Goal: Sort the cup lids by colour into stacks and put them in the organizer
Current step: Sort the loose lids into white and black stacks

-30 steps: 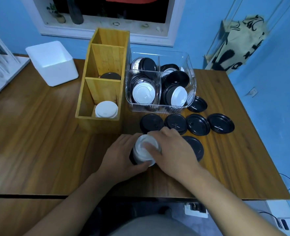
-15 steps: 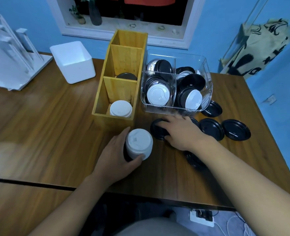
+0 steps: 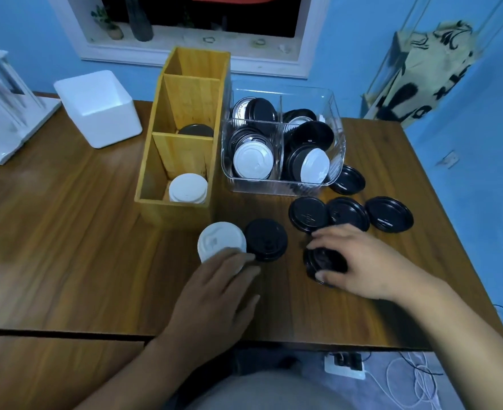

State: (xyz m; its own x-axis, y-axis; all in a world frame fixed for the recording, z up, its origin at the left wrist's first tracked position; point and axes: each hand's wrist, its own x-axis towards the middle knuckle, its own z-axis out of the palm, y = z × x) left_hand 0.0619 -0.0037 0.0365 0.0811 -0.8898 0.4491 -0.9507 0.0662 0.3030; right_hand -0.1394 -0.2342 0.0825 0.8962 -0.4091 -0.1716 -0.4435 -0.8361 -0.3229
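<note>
Gripping a black lid [image 3: 322, 261] on the table [image 3: 66, 232], the right hand [image 3: 362, 261] curls round its rim. The left hand [image 3: 217, 291] lies flat, fingers relaxed, fingertips touching a white stack [image 3: 220, 239] beside a black stack [image 3: 266, 238]. Behind stand the organizer [image 3: 179, 213], holding white lids [image 3: 188, 187], and a clear bin [image 3: 282, 186] of mixed lids [image 3: 253, 159].

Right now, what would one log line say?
left hand: at white lid stack | right hand: grips black lid | organizer: partly filled
</note>
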